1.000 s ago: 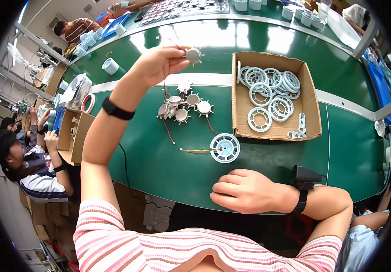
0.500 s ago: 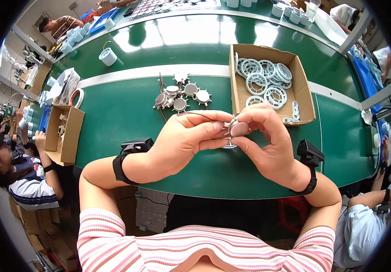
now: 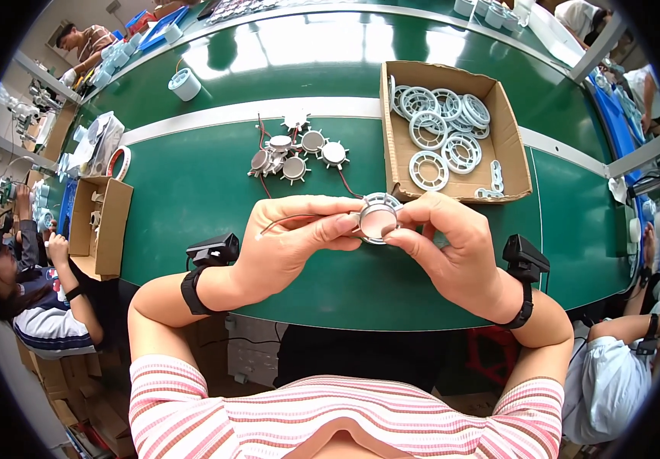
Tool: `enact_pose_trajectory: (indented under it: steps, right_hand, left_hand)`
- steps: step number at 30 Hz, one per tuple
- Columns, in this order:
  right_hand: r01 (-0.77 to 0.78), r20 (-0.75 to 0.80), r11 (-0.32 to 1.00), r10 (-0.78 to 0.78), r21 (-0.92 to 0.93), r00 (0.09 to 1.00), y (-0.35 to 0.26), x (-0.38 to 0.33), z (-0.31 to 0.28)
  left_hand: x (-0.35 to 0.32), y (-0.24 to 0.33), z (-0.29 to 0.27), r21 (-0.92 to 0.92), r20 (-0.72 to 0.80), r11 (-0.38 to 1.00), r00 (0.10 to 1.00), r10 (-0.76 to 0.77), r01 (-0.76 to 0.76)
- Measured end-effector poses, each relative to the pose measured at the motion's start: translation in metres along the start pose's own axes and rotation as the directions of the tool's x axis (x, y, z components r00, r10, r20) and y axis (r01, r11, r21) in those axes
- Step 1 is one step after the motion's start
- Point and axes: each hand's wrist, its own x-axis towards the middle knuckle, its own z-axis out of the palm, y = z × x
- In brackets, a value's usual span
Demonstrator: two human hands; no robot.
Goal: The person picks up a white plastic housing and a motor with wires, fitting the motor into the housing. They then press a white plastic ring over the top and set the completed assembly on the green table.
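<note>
Both my hands hold one small assembly over the green table [image 3: 192, 199]: a round metal disc part with a thin wire, set inside a white plastic ring [image 3: 378, 218]. My left hand [image 3: 291, 241] grips it from the left, thumb on the disc face. My right hand [image 3: 452, 245] pinches its right rim. The wire trails left across my left fingers. Several more disc parts with spokes and wires [image 3: 295, 153] lie on the table beyond my hands. An open cardboard box [image 3: 513, 145] at the right holds several white plastic rings [image 3: 441, 130].
A smaller cardboard box [image 3: 112, 222] sits at the left table edge beside a tape roll [image 3: 118, 162]. A white cup [image 3: 185, 84] stands farther back. Other people work at the left [image 3: 31, 291], right [image 3: 613, 375] and far back.
A second ago my left hand was reaching out with a disc part and my right rested on the table by the ring. Now both hands hold disc and ring together, closer to me.
</note>
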Motion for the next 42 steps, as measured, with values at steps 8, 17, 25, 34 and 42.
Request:
enact_pose_trajectory:
  steps: [8,17,25,34,42]
  right_hand:
    - [0.083,0.037,0.991,-0.079,-0.105,0.996,0.0,-0.003,0.005]
    - [-0.256,0.038,0.94,0.254,0.228,0.967,-0.002,-0.009,0.011]
    - [-0.064,-0.05,0.998,0.065,0.023,0.997,-0.001,-0.009,0.011]
    - [-0.033,-0.006,0.984,0.034,0.173,0.999,-0.009,-0.011,0.008]
    - [0.463,0.224,0.885,-0.441,-0.052,0.869,-0.014,-0.023,0.005]
  left_hand:
    - [-0.001,-0.01,-0.003,0.109,0.055,0.985,0.99,0.13,-0.135]
    - [0.001,-0.012,-0.007,0.069,0.051,0.976,0.978,0.201,-0.204]
    - [0.011,-0.009,-0.023,-0.209,-0.002,0.975,0.997,0.082,-0.081]
    - [0.011,-0.008,-0.026,-0.292,0.037,0.955,0.997,0.066,-0.053]
    - [0.007,-0.009,-0.023,-0.068,0.125,0.992,0.986,0.113,-0.105]
